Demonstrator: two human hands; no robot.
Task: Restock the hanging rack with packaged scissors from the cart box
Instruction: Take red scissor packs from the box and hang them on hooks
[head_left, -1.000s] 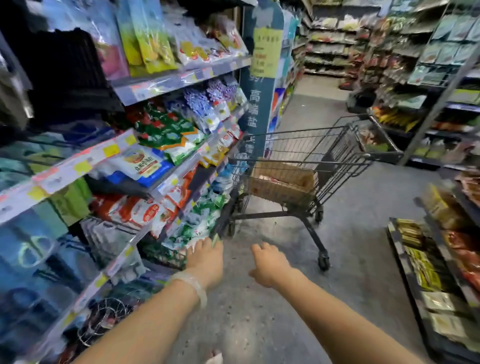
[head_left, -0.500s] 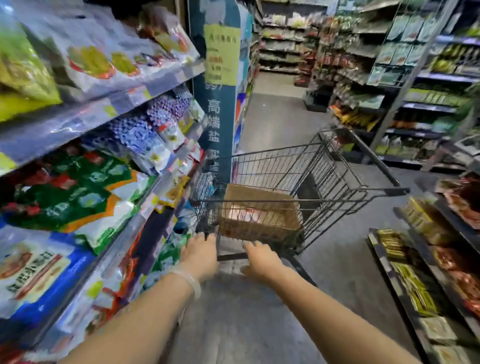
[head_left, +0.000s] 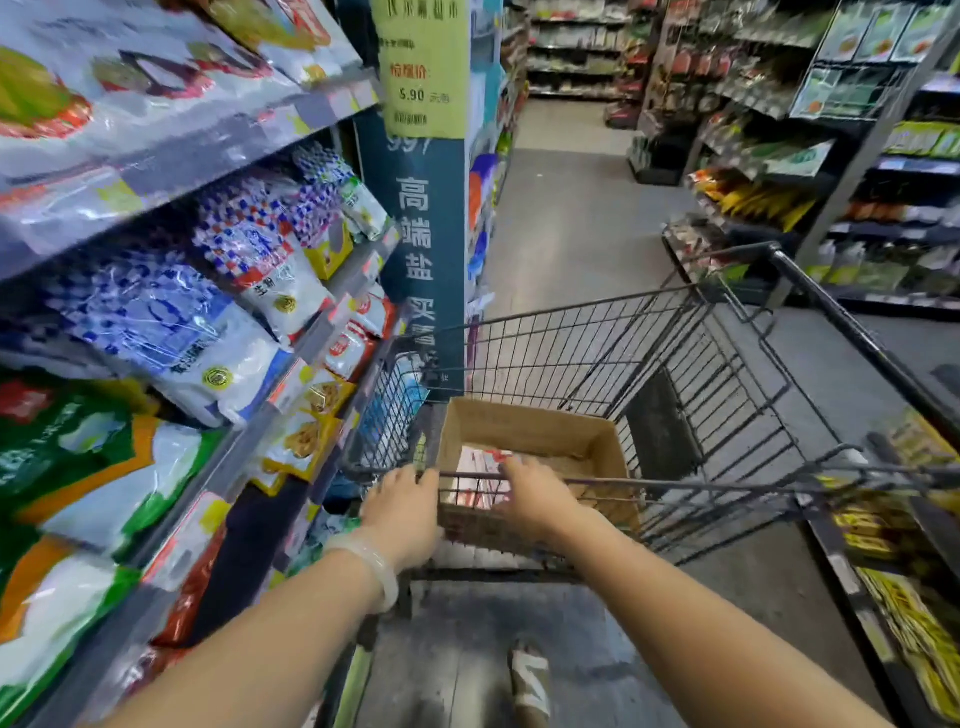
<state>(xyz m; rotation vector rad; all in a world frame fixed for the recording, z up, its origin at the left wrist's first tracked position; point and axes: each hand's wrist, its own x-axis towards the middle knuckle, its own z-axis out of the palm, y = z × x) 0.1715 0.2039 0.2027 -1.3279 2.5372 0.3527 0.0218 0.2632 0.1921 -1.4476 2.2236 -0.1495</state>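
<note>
Low in the frame's centre, left hand (head_left: 402, 506) and right hand (head_left: 535, 499) reach relaxed, holding nothing, over the cart rim (head_left: 675, 483); scissor packs (head_left: 480, 467) in the cardboard box (head_left: 545, 431) look light, stiff, slick; pinch the card edges.

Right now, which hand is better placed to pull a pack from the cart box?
Right hand, probably: it sits at the cart rim directly over the red-and-white packs in the cardboard box. The left hand is on the rim beside the box.
</note>
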